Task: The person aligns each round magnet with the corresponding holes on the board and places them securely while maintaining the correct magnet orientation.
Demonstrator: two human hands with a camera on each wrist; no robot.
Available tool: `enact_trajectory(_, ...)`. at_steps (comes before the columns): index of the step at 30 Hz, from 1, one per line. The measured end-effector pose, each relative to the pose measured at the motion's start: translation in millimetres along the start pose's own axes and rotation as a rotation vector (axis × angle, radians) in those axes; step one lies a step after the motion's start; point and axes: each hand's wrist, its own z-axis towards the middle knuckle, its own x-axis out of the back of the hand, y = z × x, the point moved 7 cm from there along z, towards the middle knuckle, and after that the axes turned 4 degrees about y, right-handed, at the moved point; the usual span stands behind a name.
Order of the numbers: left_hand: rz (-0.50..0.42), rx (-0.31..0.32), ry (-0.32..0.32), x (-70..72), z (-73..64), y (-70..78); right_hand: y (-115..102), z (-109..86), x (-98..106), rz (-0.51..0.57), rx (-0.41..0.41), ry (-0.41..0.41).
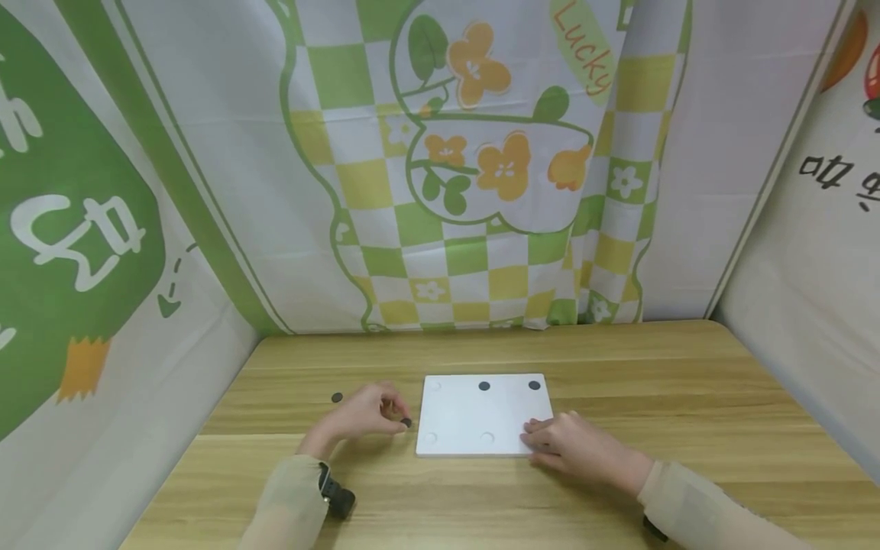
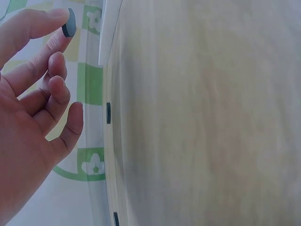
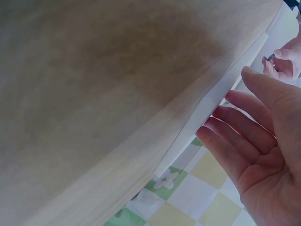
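Observation:
My left hand [image 1: 367, 412] pinches a small black disc [image 2: 69, 22] between thumb and index finger, just left of a white board [image 1: 474, 412]. Its other fingers are loosely bent in the left wrist view. On the board's far side, two black discs [image 1: 484, 386] sit at the middle and right. Shallow round recesses [image 1: 431, 438] show at the far left, near left and near middle. My right hand [image 1: 574, 443] rests on the near right corner with fingers extended, covering that part. In the right wrist view its fingertips [image 3: 230, 95] touch the board's edge.
Another black disc [image 1: 337, 397] lies on the wooden table [image 1: 619, 382] beyond my left wrist. In the left wrist view two discs [image 2: 108, 113] lie on the tabletop. A patterned curtain [image 1: 481, 267] hangs behind the table, with printed cloth walls at both sides.

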Motion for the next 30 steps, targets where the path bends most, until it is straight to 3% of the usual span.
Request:
enact_trajectory(10,-0.014,0.013,0.010,-5.9,8.7,6.1,-1.1,0.6,1.5,0.006,0.012,0.009)
enact_trajectory(16,-0.042,-0.010,0.005,-11.4,14.1,10.2,-3.1,0.5,2.8,0.009,0.037,0.027)
enact_trajectory(30,-0.072,-0.050,0.005,-23.6,28.6,21.5,-1.4,0.4,2.3,0.011,0.003,0.011)
